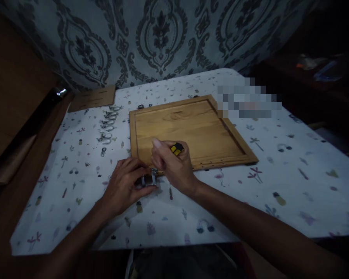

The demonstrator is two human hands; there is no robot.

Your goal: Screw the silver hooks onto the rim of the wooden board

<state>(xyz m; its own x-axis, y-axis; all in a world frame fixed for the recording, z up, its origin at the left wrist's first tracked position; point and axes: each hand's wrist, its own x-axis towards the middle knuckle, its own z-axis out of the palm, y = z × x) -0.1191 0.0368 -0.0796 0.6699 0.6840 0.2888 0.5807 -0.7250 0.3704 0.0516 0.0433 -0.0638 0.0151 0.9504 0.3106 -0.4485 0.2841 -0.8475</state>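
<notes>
1 metal bracket (154,177) sits pinched in the left hand (125,180); alongside, the right hand (176,162) grips a yellow-and-black handle (177,148), a wooden panel (177,124) extending beyond.

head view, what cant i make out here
All in the head view:
Hidden: shaft and tip of the tool with the yellow-and-black handle, by the right hand.
Partly hidden: the metal piece at the wooden panel's near edge, by the left hand.
Blurred: whatever lies under the pixelated patch.
Too small and dim: details of the row of metal fittings.
Cut off: the left forearm, by the bottom edge.
</notes>
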